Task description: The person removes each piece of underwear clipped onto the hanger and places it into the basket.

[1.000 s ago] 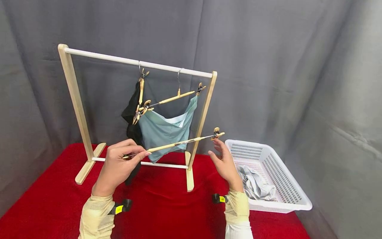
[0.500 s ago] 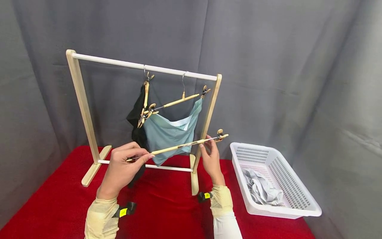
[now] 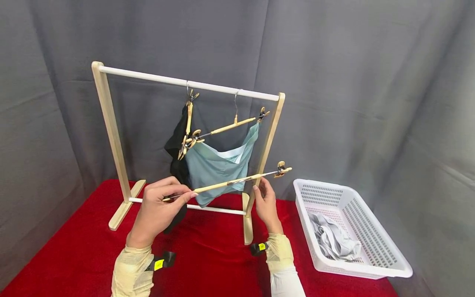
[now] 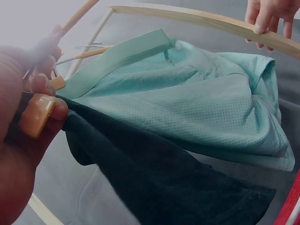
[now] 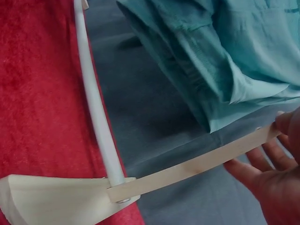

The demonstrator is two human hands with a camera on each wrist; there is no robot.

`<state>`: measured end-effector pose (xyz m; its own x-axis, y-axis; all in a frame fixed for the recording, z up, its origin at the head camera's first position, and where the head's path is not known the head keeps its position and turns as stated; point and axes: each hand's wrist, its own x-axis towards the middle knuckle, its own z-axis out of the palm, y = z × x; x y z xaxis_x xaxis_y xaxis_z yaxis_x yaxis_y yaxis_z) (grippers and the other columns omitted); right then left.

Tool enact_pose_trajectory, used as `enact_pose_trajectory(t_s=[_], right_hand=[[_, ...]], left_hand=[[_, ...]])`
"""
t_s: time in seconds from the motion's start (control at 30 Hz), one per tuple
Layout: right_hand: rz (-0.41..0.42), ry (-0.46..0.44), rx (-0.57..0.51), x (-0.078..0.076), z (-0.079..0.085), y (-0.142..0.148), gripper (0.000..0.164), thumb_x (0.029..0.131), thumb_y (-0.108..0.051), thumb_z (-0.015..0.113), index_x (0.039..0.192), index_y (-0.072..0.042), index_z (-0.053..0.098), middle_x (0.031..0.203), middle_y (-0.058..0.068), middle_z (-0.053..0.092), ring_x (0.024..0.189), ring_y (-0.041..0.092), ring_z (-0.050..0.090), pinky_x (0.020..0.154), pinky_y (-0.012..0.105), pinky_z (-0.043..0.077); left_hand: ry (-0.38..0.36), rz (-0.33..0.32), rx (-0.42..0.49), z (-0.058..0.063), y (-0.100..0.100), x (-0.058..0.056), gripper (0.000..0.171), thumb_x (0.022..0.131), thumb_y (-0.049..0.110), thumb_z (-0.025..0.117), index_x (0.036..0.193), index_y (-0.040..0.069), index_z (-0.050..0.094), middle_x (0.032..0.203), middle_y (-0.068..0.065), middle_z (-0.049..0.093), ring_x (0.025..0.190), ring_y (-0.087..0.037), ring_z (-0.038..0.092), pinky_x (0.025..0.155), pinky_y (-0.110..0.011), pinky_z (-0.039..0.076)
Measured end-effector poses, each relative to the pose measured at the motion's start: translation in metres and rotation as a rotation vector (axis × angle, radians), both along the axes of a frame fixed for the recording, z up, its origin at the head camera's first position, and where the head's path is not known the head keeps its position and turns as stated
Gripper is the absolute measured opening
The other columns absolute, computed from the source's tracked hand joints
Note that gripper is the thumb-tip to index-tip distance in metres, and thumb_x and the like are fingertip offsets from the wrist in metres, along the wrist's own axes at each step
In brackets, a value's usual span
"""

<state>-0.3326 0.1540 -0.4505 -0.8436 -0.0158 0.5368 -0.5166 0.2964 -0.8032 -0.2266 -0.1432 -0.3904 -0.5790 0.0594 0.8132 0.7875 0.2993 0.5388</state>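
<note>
My left hand (image 3: 163, 206) pinches the left end of a clip hanger (image 3: 222, 184), a thin wooden bar with a clip at its right tip. In the left wrist view, an orange-tan clip (image 4: 37, 115) lies against its fingers. With thumb and fingers, my right hand (image 3: 267, 206) grips the right post (image 5: 197, 166) of a wooden rack, just under the hanger bar. Behind the hanger, pale blue-green shorts (image 3: 219, 165) are clipped to another hanger (image 3: 235, 125) on the rack's white rail (image 3: 156, 78). A black garment (image 3: 179, 144) hangs to their left, partly hidden.
On the right, a white perforated basket (image 3: 386, 214) holds a crumpled light grey garment (image 3: 335, 239). Red cloth (image 3: 215, 264) covers the table. Grey curtain (image 3: 352, 82) hangs behind. The rack's feet (image 3: 248, 225) stand on the red cloth.
My right hand has moved left from beside the hanger's right clip onto the rack's post. My left hand keeps its pinch on the hanger. The whole scene has shifted rightward in the head view.
</note>
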Motion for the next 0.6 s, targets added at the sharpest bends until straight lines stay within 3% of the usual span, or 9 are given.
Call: enact_pose_trajectory(t_s=[0.17,0.4,0.6], right_hand=[[-0.002,0.027,-0.01,-0.0056,-0.0048,0.0016,0.034,0.102,0.005,0.052,0.134,0.015,0.05,0.124,0.034,0.062,0.12,0.044,0.06,0.098,0.048,0.05],[0.02,0.019,-0.003,-0.0061,-0.0055,0.0046,0.034,0.102,0.003,0.053,0.135,0.014,0.051,0.124,0.034,0.062,0.119,0.042,0.06,0.097,0.049,0.05],[0.025,0.014,-0.009,-0.0078,-0.0076,0.0058,0.034,0.102,0.003,0.054,0.134,0.013,0.052,0.122,0.033,0.063,0.116,0.042,0.062,0.093,0.035,0.052]], left_hand=[[0.025,0.0,0.008,0.0009,-0.0022,0.0011,0.018,0.077,-0.003,0.086,0.086,0.012,0.081,0.074,0.007,0.062,0.06,-0.008,0.05,0.054,-0.018,0.046],[0.041,0.013,0.004,0.0031,-0.0048,0.0041,0.019,0.076,-0.004,0.086,0.085,0.012,0.081,0.073,0.006,0.062,0.06,-0.008,0.049,0.054,-0.018,0.045],[0.05,0.042,0.007,0.0076,-0.0085,0.0092,0.022,0.074,-0.006,0.087,0.085,0.012,0.081,0.074,0.006,0.063,0.061,-0.007,0.049,0.054,-0.018,0.045]])
